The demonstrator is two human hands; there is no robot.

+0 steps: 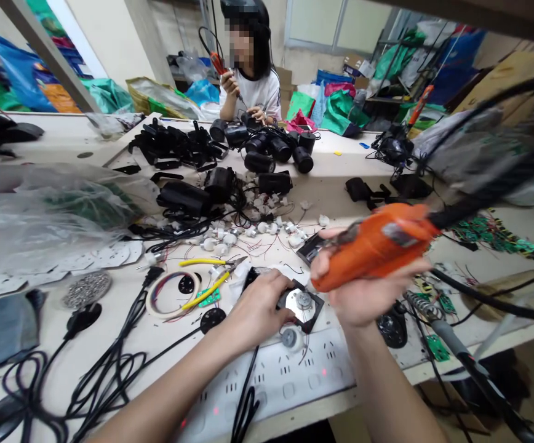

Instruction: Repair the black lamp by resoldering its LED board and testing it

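My right hand (363, 295) is wrapped round an orange electric screwdriver (378, 243), blurred by motion, its black cord running up to the right. The tool is tilted, its front end down to the left. My left hand (262, 304) is closed on the left edge of a black square housing (314, 323) on the bench. A round silver metal plate (294, 303) with a small shaft part in its middle sits in the housing. Just below it lies a small white motor (291, 338). Behind my right fingers is a black frame-like part (310, 249), partly covered.
A white power strip (276, 384) runs along the front edge. Yellow-handled pliers (207, 292), a tape roll (151, 295) and black cables (114, 363) lie left. Loose white motors (223, 237) and black housings (184, 197) fill the middle. Opposite, a person (253, 74) holds another orange screwdriver.
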